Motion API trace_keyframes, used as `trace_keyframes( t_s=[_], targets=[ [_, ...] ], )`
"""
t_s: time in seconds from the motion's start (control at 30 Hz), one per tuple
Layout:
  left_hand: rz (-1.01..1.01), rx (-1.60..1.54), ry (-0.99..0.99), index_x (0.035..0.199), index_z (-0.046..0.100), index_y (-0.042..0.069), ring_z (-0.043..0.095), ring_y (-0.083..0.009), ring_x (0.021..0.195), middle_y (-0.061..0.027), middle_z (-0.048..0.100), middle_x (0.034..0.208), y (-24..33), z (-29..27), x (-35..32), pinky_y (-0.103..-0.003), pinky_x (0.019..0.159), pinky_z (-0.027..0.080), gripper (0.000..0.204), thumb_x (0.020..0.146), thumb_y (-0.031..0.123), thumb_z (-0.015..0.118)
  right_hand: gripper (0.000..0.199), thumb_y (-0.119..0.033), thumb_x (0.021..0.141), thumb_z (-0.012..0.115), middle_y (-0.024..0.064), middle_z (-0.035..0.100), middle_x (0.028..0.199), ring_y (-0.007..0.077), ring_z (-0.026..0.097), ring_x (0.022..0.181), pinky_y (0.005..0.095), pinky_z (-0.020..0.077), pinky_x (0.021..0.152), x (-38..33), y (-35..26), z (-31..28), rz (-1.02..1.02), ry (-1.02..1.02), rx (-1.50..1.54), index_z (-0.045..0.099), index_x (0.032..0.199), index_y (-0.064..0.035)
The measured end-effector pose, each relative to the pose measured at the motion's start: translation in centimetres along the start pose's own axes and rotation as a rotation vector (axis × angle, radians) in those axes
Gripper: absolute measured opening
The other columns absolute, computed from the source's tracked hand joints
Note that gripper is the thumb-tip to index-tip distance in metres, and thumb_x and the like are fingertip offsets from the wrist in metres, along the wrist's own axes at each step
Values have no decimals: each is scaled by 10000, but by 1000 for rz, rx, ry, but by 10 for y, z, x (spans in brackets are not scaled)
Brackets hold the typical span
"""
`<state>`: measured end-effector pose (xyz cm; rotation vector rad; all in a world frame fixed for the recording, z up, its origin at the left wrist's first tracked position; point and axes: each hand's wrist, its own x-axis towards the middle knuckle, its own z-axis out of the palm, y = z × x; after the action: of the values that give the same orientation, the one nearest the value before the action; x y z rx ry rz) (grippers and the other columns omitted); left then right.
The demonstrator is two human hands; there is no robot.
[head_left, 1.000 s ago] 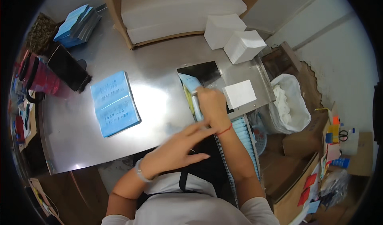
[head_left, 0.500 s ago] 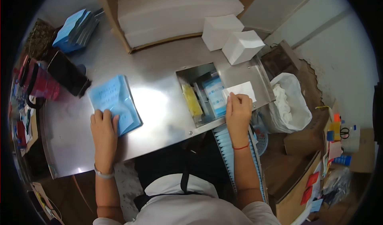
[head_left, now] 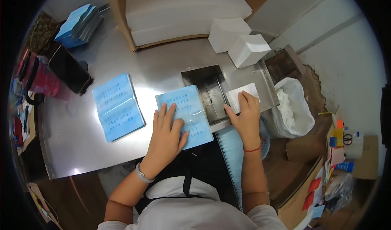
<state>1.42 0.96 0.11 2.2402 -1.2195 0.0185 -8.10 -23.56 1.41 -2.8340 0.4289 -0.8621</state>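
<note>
Under my left hand (head_left: 165, 134) lies a blue printed plastic packet (head_left: 195, 118), just left of a rectangular opening in the table. The fingers are stretched flat over it, thumb apart, and its near end reaches past the table's front edge. My right hand (head_left: 247, 118) rests its fingertips on a small stack of white cards or paper (head_left: 244, 94) right of the opening, thumb spread from the fingers. Farther left lies a pile of similar blue packets (head_left: 118, 107). The opening (head_left: 211, 95) shows bare metal inside, partly covered by the packet.
At the back stand two white paper stacks (head_left: 249, 50) and a carton of white sheets (head_left: 171, 18). More blue packets (head_left: 79, 24), a phone (head_left: 69, 69) and a pink cup (head_left: 42, 81) are at left. A white-lined bin (head_left: 295, 107) stands right. Blue strips (head_left: 228, 148) hang below the table.
My left hand has moved right from the blue pile and now lies on a packet beside the opening. My right hand's pinch has loosened. The yellow and blue items no longer show in the opening.
</note>
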Motion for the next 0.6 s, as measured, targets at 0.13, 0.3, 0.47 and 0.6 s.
trace_keyframes(
  t_s=[0.13, 0.3, 0.47, 0.6],
  targets=[
    [-13, -2, 30, 1041, 567, 26, 313, -495, 1394, -273, 387, 1459, 1, 0, -1, -611, 1136, 251, 275, 858, 184, 698, 245, -49, 833, 664, 194, 636, 1092, 372, 566, 1000, 425, 500, 871, 3, -2, 8, 38, 81, -55, 669, 1040, 82],
    [8, 34, 90, 1040, 576, 13, 375, -502, 1326, -305, 414, 1412, 9, -3, 2, -602, 1102, 300, 299, 839, 193, 704, 194, -28, 852, 634, 184, 647, 1091, 359, 574, 1006, 425, 498, 878, 3, 3, 5, 82, 81, -31, 685, 1012, 68],
    [8, 34, 155, 1090, 610, 27, 386, -485, 1317, -297, 385, 1457, 10, -1, -1, -558, 1077, 338, 347, 797, 190, 702, 313, 33, 768, 623, 178, 661, 1099, 360, 575, 1018, 432, 483, 913, -2, 22, -7, -30, 33, 142, 664, 1077, 64],
    [122, 99, -27, 1156, 629, 58, 402, -452, 1307, -263, 387, 1477, -10, -10, -4, -518, 1044, 367, 421, 751, 152, 695, 379, 42, 754, 624, 155, 670, 1140, 354, 582, 1101, 409, 480, 921, 0, 9, -17, 14, 92, 81, 662, 1129, 6]
  ],
)
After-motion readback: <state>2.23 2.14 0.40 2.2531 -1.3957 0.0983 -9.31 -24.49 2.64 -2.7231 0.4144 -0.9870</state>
